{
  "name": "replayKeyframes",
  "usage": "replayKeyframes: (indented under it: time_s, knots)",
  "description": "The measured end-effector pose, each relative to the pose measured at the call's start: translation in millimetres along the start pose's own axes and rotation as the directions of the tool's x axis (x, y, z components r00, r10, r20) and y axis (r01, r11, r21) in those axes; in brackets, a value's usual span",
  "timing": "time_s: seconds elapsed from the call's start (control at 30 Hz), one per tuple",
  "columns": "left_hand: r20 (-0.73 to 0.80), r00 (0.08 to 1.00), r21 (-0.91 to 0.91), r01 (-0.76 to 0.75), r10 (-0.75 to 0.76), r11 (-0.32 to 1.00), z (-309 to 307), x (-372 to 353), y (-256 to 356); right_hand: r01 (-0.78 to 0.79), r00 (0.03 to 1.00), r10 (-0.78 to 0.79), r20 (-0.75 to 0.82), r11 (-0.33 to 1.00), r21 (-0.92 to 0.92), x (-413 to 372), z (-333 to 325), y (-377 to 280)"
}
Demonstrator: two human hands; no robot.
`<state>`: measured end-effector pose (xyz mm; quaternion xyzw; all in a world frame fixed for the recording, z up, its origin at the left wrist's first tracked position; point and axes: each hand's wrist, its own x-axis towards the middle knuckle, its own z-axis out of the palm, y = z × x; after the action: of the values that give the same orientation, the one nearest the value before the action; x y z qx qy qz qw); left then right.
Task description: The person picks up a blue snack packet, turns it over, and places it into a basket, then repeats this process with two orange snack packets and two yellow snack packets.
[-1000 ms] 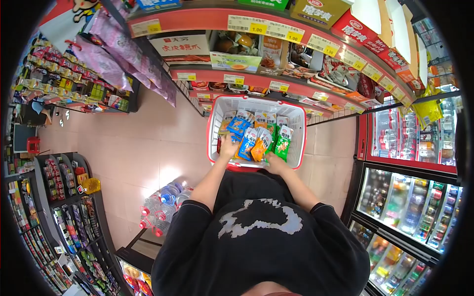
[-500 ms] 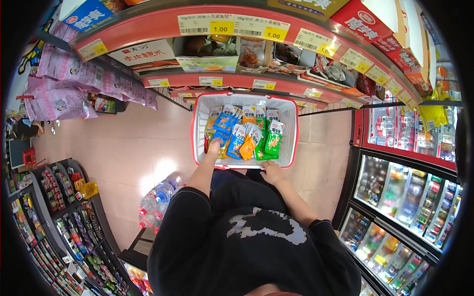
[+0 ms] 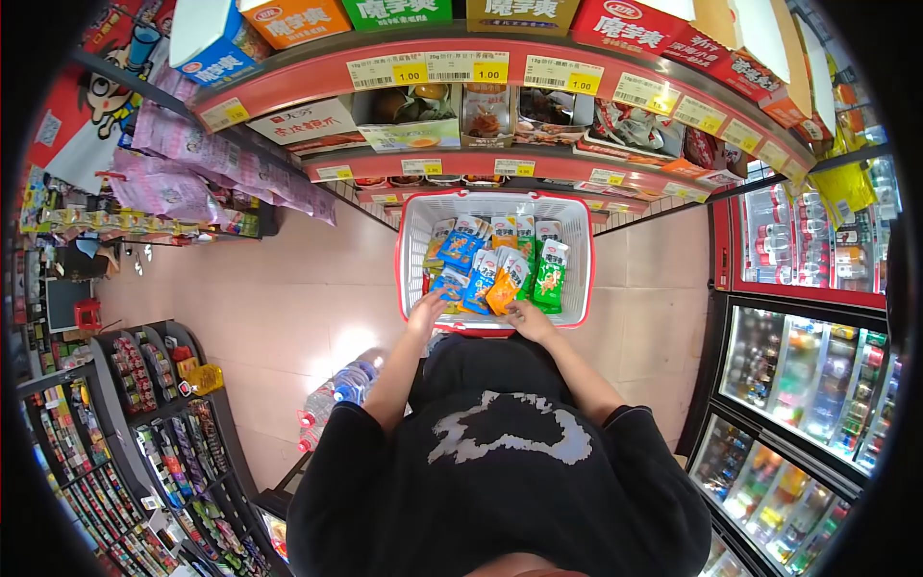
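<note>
In the basket (image 3: pixel 578 245), a blue packet (image 3: pixel 451 281) lies at the left hand (image 3: pixel 427 311), an orange packet (image 3: pixel 503 290) by the right hand (image 3: pixel 529 320); I cannot tell either grip. Arranging seems the step; next calls for light pinching.

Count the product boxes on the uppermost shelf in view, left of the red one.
4. On the uppermost shelf, left to right: a blue box, an orange box, a green box, a gold-brown box. More may be hidden behind them.
</note>
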<state>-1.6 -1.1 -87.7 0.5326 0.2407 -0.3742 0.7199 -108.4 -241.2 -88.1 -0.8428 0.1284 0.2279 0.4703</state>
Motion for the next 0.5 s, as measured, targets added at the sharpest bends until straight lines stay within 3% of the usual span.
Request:
replayKeyframes:
  time_s: [0.13,0.27,0.37,0.4,0.5]
  knots:
    - [0.167,0.978,-0.008,-0.126,0.126,0.992,15.8,-50.2,35.7,-0.121,0.982,0.079,0.171,0.961,0.250,26.3,-10.5,-34.5]
    - [0.278,0.939,-0.087,-0.183,0.200,0.979,38.8,-87.7,70.7,-0.174,0.985,0.110,0.135,0.627,0.759,31.7,-19.5,-87.4]
    - [0.325,0.912,-0.085,-0.237,0.252,0.968,42.2,-100.4,80.9,0.036,0.999,-0.018,-0.031,0.454,0.890,32.2,-30.5,-119.4]
    - [0.262,0.927,-0.104,-0.251,0.270,0.962,48.1,-108.7,85.2,0.066,0.998,-0.013,-0.068,0.433,0.899,34.0,-35.8,-126.2]
    - [0.451,0.810,-0.183,-0.328,0.376,0.927,25.4,-94.6,79.1,0.076,0.997,-0.020,-0.075,0.455,0.887,23.5,-59.4,-149.8]
